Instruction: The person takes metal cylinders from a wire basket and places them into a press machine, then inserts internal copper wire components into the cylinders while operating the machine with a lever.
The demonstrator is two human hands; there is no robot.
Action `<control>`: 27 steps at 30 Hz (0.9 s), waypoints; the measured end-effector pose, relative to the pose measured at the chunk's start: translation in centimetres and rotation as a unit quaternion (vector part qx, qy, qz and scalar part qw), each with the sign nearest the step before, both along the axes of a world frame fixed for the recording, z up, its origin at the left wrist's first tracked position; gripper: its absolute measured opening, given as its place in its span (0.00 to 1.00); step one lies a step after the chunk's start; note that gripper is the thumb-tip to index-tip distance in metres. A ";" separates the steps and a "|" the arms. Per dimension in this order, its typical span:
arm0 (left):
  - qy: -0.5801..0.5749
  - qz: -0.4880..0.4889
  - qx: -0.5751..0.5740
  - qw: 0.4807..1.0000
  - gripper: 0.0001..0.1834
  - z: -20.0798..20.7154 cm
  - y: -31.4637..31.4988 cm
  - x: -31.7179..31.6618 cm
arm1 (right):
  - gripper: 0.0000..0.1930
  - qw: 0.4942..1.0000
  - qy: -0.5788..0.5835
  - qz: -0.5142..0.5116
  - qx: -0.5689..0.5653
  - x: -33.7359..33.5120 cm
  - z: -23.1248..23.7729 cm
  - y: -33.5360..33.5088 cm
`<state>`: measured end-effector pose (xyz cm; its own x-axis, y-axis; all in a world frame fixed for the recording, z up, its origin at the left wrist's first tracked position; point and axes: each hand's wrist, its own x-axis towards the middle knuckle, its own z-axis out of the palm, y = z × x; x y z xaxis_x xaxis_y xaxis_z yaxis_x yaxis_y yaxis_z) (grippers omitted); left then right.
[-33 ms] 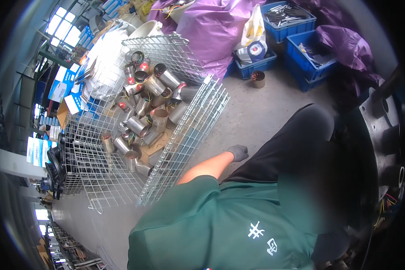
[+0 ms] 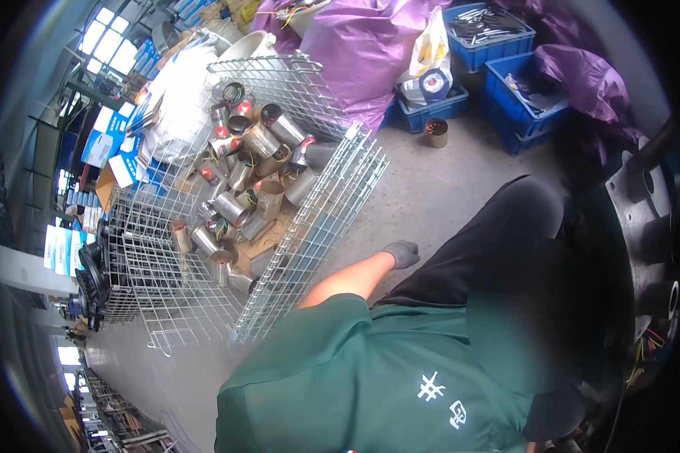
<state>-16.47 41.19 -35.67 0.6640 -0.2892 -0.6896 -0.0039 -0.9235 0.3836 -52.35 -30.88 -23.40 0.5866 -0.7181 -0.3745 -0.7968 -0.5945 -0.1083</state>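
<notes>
My left hand [image 2: 404,254], in a grey glove, hangs beside my bent knee with its fingers curled in, and nothing shows in it. Its bare forearm [image 2: 353,279] passes close to the near side of a wire mesh cage [image 2: 309,245]. Inside the cage lie many metal cylinders [image 2: 229,209], tumbled over each other, several with coloured wires at their open ends. My right hand is out of sight; a dark, blurred area covers that side.
A single cylinder [image 2: 436,133] stands on the floor before the blue crates [image 2: 491,51]. Purple sheeting [image 2: 370,57] drapes behind the cage. White sacking [image 2: 183,113] and boxes [image 2: 102,147] lie at the left. A metal plate with short tubes [image 2: 633,219] stands at the right.
</notes>
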 end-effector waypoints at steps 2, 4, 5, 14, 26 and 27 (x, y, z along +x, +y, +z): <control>-0.027 0.029 -0.016 0.999 0.26 0.2 0.9 0.4 | 0.30 0.999 0.002 0.033 0.002 3.1 0.1 -1.7; -0.048 0.046 -0.051 0.996 0.26 -0.4 0.5 1.1 | 0.30 0.999 0.009 0.046 -0.005 4.7 1.1 -2.6; -0.057 0.055 -0.065 0.995 0.26 -0.4 0.5 1.2 | 0.30 0.998 0.011 0.056 -0.005 5.7 1.5 -3.0; -0.089 0.145 -0.132 0.977 0.24 0.5 3.8 -2.3 | 0.29 0.988 0.076 0.135 0.011 15.4 1.5 -2.9; -0.392 0.358 -0.082 0.843 0.17 23.4 30.3 0.7 | 0.28 0.977 0.120 0.177 0.021 19.7 1.4 -2.7; -0.406 0.336 0.030 0.849 0.17 22.8 32.1 0.6 | 0.28 0.977 0.122 0.176 0.022 19.5 1.5 -2.8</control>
<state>-15.87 73.26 -12.88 0.9293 0.3618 0.0747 0.2903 -0.8401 0.4581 -32.81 -33.68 -21.88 0.6838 -0.4682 -0.5597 -0.5490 -0.8354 0.0282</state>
